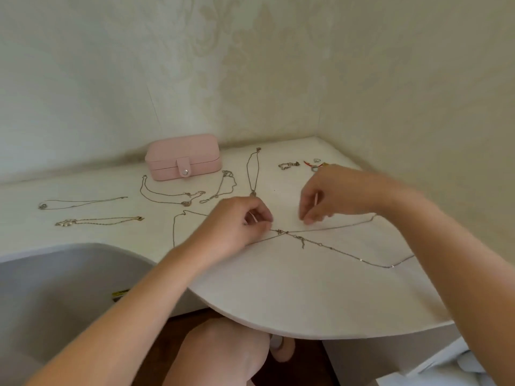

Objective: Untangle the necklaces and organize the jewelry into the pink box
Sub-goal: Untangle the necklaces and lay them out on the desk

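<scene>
Two thin silver chains cross in a small knot (282, 232) on the white tabletop (278, 296), their ends running out left and right. My left hand (239, 221) pinches a chain just left of the knot. My right hand (331, 199) hovers above and to the right of the knot with its fingertips curled together; whether it pinches the chain is unclear. The pink box (182, 157) stands closed with its snap tab fastened, at the back near the wall.
Several separated necklaces lie spread on the table: two at the left (80, 203), (97, 220), others in the middle (172, 195), (254, 171). A bracelet (288, 165), a red string piece and rings (315, 165) lie at the back right. Walls close the corner.
</scene>
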A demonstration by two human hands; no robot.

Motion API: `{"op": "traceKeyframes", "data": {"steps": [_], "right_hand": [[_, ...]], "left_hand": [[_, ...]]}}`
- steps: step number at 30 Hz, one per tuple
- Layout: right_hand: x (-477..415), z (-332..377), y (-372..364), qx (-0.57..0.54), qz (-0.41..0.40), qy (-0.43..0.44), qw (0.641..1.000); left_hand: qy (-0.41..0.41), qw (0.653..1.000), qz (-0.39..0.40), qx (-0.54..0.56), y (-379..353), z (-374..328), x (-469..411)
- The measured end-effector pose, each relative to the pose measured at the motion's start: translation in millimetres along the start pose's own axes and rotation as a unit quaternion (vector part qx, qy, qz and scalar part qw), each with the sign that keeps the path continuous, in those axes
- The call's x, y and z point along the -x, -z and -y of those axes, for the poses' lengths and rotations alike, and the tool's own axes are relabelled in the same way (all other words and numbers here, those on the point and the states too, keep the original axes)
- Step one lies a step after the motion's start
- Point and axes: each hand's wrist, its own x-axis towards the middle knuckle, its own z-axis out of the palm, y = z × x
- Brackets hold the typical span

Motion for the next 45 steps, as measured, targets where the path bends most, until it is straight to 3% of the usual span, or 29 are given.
{"op": "traceKeyframes", "data": {"steps": [7, 16, 25, 34, 45], "right_hand": [[-34, -1, -13, -0.081, 0.090, 0.079, 0.989], [-38, -4, -19, -0.075, 0.081, 0.139, 0.984], [-38, -6, -30, -0.084, 0.063, 0.136, 0.985], [-32, -8, -29, -0.210, 0.066, 0.128, 0.967], [-35, -15, -27, -0.162, 0.053, 0.113, 0.979]], "left_hand": [[0.057, 0.994, -0.036, 0.081, -28, 7, -3], [0.075, 0.994, -0.036, 0.071, -29, 7, -3], [0.088, 0.993, -0.046, 0.057, -29, 5, -3], [0.064, 0.993, -0.040, 0.092, -29, 1, 1], [0.065, 0.995, -0.034, 0.072, -30, 4, 1]]}}
